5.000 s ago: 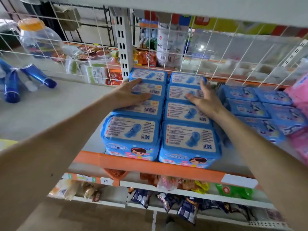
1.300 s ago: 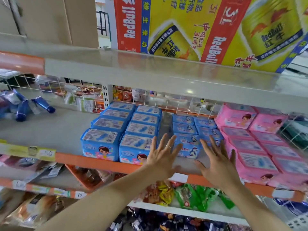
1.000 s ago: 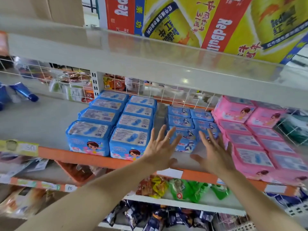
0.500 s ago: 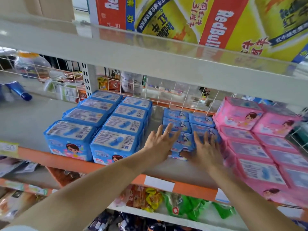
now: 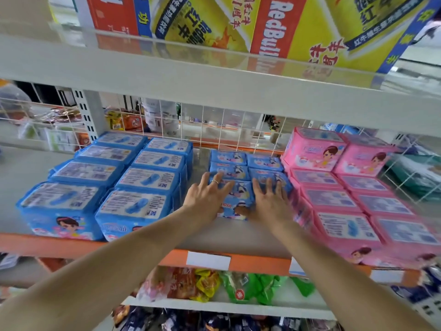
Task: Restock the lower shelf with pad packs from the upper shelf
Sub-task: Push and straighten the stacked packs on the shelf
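Hands of a person reach over the orange shelf edge point(image 5: 250, 261) in a shop. Just behind that edge, at its middle, sits a low block of small blue pad packs point(image 5: 238, 163). The left hand point(image 5: 207, 199) and right hand point(image 5: 269, 204) rest side by side on the front packs, fingers straight and slightly spread across the tops, thumbs low at the front face, nothing lifted. Behind the edge to the left stand two full rows of larger blue packs point(image 5: 133, 177), to the right rows of pink packs point(image 5: 346, 199), and above it drink cartons point(image 5: 238, 20). The larger blue rows look finished, but the small block sits back from the edge with bare shelf before it, so filling it seems still to do. Five seconds earlier both hands pressed on the larger blue packs; a second ago they hovered, spread, before the edge.
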